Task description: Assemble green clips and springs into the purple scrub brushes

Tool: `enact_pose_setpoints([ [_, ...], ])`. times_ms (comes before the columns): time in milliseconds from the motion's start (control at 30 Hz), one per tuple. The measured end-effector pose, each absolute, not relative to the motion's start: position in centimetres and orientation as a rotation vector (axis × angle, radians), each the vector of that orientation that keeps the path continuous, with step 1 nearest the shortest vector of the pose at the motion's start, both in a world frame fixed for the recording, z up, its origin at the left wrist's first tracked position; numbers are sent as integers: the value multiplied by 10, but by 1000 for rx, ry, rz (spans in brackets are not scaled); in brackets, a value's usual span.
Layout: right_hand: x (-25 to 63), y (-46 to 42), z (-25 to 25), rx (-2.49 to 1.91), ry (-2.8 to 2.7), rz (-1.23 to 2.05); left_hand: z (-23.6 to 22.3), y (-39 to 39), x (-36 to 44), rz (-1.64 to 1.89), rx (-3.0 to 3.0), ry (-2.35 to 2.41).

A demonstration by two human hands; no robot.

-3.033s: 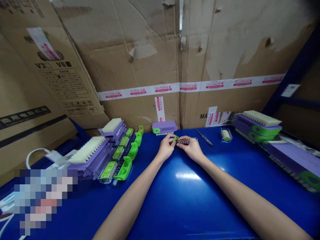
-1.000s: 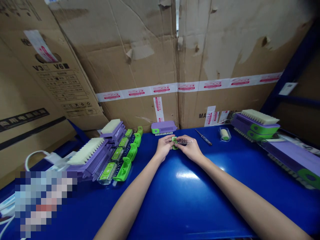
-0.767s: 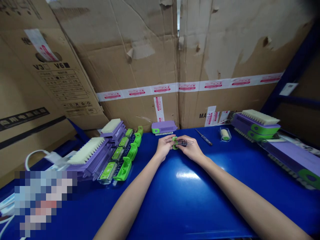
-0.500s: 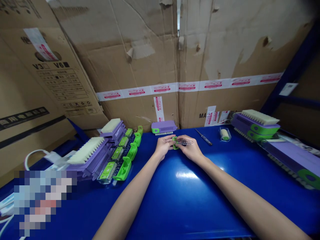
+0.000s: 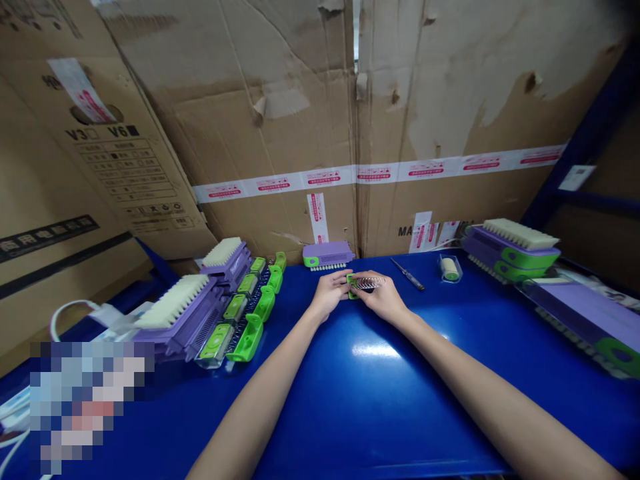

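Near the middle of the blue table, my left hand (image 5: pixel 330 293) is closed on the left side of a small green plastic part (image 5: pixel 353 285). My right hand (image 5: pixel 384 300) meets it from the right, its fingers closed at the same green part and around a metal coil spring (image 5: pixel 371 283). The spring lies sideways over the fingers, its left end at the green part. Exactly how the spring's end sits against the part is hidden by the fingertips. Just behind the hands rests a purple brush piece (image 5: pixel 329 254) with a green end, bristles down.
On the left stand purple brush pieces (image 5: pixel 173 301), a row of clear-and-green cases (image 5: pixel 217 343), springs, and green end caps (image 5: pixel 247 339). A screwdriver (image 5: pixel 407 274) and a clear case (image 5: pixel 450 269) lie right of my hands. More purple brushes (image 5: pixel 520 250) sit far right. Cardboard (image 5: pixel 280 133) walls the back.
The green part and spring have shifted very slightly in my fingers. Both hands stay almost in the same place, and everything else on the table is unchanged.
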State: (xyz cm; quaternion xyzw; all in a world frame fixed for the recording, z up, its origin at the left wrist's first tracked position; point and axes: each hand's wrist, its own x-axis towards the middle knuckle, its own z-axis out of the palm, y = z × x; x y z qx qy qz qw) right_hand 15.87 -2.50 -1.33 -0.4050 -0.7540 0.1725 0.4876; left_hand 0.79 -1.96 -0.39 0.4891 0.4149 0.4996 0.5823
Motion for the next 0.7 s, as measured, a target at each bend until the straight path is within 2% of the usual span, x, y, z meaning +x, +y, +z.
enact_pose_setpoints([
  [700,165,-23,-12,-906,-1909,417,-10,-15,6,1102,1290,891],
])
